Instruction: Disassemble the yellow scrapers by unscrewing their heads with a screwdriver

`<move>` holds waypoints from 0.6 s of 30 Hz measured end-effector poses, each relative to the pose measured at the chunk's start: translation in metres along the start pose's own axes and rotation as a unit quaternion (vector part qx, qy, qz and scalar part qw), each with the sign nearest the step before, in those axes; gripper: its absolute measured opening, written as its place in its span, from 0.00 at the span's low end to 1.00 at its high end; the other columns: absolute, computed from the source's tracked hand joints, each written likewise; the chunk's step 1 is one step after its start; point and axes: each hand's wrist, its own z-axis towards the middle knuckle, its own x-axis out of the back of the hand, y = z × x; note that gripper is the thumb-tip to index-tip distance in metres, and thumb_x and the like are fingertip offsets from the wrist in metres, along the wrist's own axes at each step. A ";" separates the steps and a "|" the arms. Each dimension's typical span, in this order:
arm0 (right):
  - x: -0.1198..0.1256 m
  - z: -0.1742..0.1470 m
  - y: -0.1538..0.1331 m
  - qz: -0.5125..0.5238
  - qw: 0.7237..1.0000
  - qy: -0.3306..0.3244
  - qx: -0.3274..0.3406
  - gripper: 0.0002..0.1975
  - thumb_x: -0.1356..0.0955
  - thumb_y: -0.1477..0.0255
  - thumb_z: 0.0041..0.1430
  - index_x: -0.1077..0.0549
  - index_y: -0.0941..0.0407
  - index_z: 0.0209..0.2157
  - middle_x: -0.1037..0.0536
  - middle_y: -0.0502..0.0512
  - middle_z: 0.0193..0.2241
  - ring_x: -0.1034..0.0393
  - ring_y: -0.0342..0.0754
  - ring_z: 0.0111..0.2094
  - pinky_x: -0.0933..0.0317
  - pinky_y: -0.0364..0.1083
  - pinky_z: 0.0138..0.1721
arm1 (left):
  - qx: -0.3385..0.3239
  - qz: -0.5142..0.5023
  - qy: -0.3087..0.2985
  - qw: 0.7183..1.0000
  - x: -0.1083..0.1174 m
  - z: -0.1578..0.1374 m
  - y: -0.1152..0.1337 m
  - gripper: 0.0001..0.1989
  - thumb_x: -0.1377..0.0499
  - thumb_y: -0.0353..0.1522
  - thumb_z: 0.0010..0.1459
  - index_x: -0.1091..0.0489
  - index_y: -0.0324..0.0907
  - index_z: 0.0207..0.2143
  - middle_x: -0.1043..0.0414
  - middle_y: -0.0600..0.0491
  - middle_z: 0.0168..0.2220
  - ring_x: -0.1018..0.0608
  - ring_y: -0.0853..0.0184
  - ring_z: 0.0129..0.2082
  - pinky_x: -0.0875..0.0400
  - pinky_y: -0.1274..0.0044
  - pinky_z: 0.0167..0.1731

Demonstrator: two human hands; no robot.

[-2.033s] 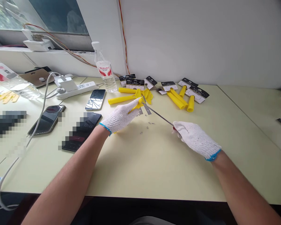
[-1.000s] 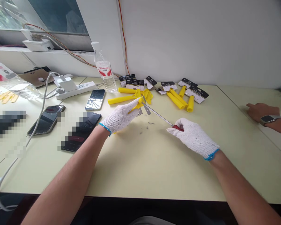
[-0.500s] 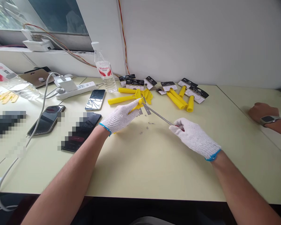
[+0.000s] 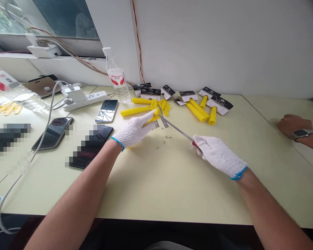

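Gripping left hand (image 4: 134, 131): wears a white knit glove with a blue cuff, its fingers grasping a yellow scraper (image 4: 156, 113) in front and to the right of the upright water bottle (image 4: 118, 81).
Yellow scraper: its head shows past the fingertips, nearer the person than the bottle and right of it; most of the handle is hidden behind the glove.
Grey blades (image 4: 163, 122): thin, at the scraper head, right of the bottle and nearer the person; which one is fitted cannot be told.
Right hand (image 4: 217, 153): also in a white glove with a blue cuff, fingers wrapped around the red handle of a screwdriver (image 4: 181, 132), farther right of the bottle than the left hand.
Screwdriver: its metal shaft slants leftward and away from the person, on the bottle's right, with the tip at the scraper head; the exact contact is too small to tell.
Small screws (image 4: 165, 142): scattered over the pale table (image 4: 177, 191), right of the bottle and nearer the person.
Other yellow scrapers (image 4: 135, 110): lying just right of the bottle's base, beside black-and-white cards (image 4: 150, 93).
Yellow handles (image 4: 197, 110): grouped farther right of the bottle, with more cards behind them.
Smartphone (image 4: 106, 111): flat, near the bottle, in front and slightly left.
Co-worker's hand (image 4: 293, 125): well right of the bottle, a smartwatch (image 4: 299, 133) at its wrist.
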 end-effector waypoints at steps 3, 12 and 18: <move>0.001 0.000 0.000 -0.003 1.000 -0.028 -0.002 0.15 0.32 0.63 0.74 0.23 0.55 0.55 0.23 0.59 0.55 0.24 0.52 0.49 0.26 0.53 0.50 | -0.006 -0.002 0.002 1.000 0.000 0.000 0.000 0.15 0.46 0.40 0.71 0.26 0.48 0.54 0.24 0.55 0.37 0.24 0.70 0.33 0.31 0.81 0.34; 0.002 0.003 -0.002 -0.008 0.998 -0.050 -0.033 0.16 0.33 0.59 0.75 0.22 0.57 0.48 0.20 0.56 0.43 0.24 0.45 0.37 0.27 0.46 0.39 | -0.003 -0.013 0.004 1.000 0.000 -0.001 0.001 0.12 0.46 0.39 0.71 0.26 0.46 0.49 0.26 0.55 0.36 0.25 0.71 0.33 0.32 0.82 0.33; 0.002 0.000 -0.006 0.005 0.998 -0.043 -0.048 0.22 0.32 0.48 0.68 0.21 0.54 0.40 0.23 0.53 0.23 0.35 0.46 0.21 0.43 0.47 0.22 | -0.010 -0.025 0.003 1.000 0.001 0.000 0.002 0.11 0.46 0.38 0.70 0.27 0.43 0.46 0.28 0.54 0.34 0.26 0.71 0.32 0.33 0.82 0.32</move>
